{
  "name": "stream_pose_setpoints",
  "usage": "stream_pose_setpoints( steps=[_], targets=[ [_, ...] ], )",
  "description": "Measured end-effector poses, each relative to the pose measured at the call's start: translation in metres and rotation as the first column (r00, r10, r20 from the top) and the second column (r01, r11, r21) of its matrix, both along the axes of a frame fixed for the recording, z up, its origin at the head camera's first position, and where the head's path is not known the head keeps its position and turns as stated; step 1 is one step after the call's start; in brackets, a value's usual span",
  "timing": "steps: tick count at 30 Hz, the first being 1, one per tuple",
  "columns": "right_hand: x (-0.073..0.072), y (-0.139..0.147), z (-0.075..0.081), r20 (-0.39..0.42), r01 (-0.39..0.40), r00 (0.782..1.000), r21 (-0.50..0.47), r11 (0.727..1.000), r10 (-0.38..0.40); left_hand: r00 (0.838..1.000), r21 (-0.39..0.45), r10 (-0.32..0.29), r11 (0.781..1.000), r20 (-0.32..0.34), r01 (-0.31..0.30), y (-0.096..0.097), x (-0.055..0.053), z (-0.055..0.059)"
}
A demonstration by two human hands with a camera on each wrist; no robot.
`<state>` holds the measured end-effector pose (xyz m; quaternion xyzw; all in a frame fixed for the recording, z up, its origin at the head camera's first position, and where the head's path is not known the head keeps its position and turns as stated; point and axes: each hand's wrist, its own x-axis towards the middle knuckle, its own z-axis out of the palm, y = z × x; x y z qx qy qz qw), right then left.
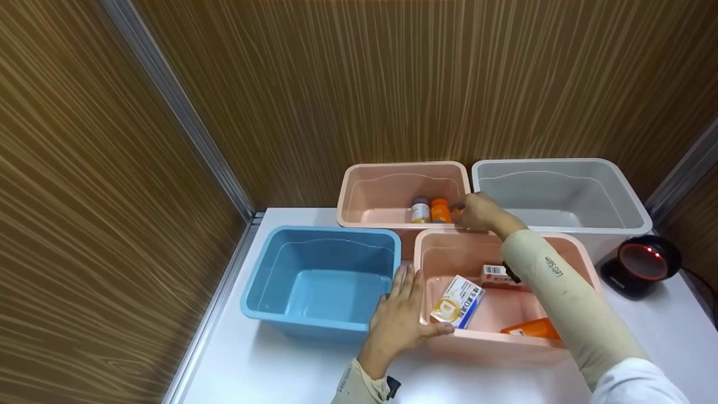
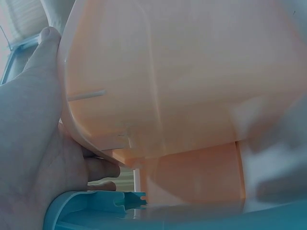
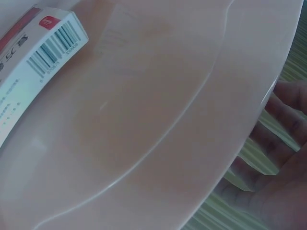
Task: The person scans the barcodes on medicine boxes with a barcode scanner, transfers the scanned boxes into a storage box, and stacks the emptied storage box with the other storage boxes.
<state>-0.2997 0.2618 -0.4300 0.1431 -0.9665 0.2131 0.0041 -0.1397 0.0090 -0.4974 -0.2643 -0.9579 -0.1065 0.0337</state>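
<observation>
Orange bottle (image 1: 440, 211) stands just beside our right grip (image 1: 478, 212), whose closure and hold we cannot tell, our left grip (image 1: 395, 315) resting straight-fingered on a pink bin (image 1: 499, 308); brushing knuckles could topple it.

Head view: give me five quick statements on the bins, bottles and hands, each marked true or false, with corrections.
1. The gray-capped bottle is left of the orange bottle. True.
2. The left hand is inside the far pink bin. False: it touches the near pink bin.
3. The right hand is at the far pink bin's right end. True.
4. The black device stands left of the blue bin. False: it stands right of the near pink bin.
</observation>
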Motion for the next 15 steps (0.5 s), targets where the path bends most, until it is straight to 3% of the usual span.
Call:
stream_pose_setpoints(
  steps=[8, 15],
  targets=[
    [0.011, -0.001, 0.009, 0.040, -0.022, 0.999, -0.018, 1.000, 0.023, 1.000, -0.002, 0.000, 1.000, -0.014, 0.000, 0.000, 0.000, 0.000],
    [0.033, 0.000, 0.028, 0.056, -0.099, 0.993, -0.081, 0.992, 0.103, 1.000, 0.006, 0.000, 1.000, -0.007, 0.000, -0.001, -0.001, 0.000]
  ],
)
